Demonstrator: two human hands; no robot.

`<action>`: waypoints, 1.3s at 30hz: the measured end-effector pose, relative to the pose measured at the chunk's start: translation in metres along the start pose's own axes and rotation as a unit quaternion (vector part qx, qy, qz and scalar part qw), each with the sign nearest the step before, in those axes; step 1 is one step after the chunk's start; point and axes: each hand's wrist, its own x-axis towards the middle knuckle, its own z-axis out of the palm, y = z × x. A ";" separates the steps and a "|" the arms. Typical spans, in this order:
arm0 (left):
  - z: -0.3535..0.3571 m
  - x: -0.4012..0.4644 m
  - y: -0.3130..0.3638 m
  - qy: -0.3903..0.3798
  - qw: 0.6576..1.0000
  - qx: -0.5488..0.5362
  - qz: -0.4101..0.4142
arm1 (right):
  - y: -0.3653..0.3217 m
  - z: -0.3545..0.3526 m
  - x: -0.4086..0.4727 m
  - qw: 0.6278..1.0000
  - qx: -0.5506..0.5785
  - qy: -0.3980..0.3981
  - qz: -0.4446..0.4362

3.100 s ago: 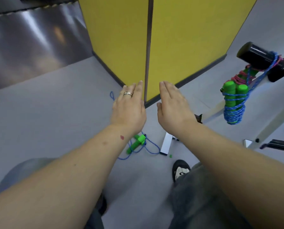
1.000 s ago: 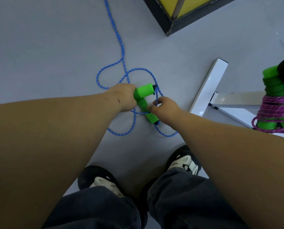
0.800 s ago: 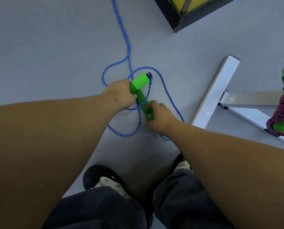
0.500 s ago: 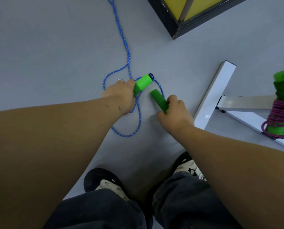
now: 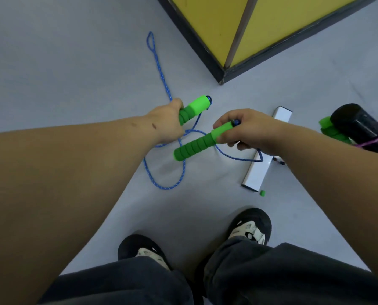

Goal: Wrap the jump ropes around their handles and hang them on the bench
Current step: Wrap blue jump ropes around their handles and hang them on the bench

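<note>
Gripping one green handle (image 5: 195, 107) in left hand (image 5: 166, 122), fingers curled, rope end aimed far-right | right hand (image 5: 247, 130) pinches second handle (image 5: 202, 142) at its rope end, long axis running near-left | blue rope (image 5: 161, 80) loops on floor (image 5: 73, 62) between and beyond both hands

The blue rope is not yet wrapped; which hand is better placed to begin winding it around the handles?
Probably the right hand: it pinches its green handle at the cord end, where the blue rope exits. The left hand grips its handle mid-body.
</note>
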 end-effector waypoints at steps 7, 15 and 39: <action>-0.009 -0.018 0.022 -0.190 0.957 -0.214 -0.037 | -0.007 0.001 0.003 0.991 0.123 -0.035 0.042; -0.003 -0.021 0.028 -0.060 0.996 -0.016 0.060 | -0.013 0.007 -0.003 0.983 0.183 0.007 0.000; -0.106 -0.231 0.086 0.188 0.965 0.139 0.122 | -0.103 0.019 -0.209 0.956 0.001 0.220 -0.197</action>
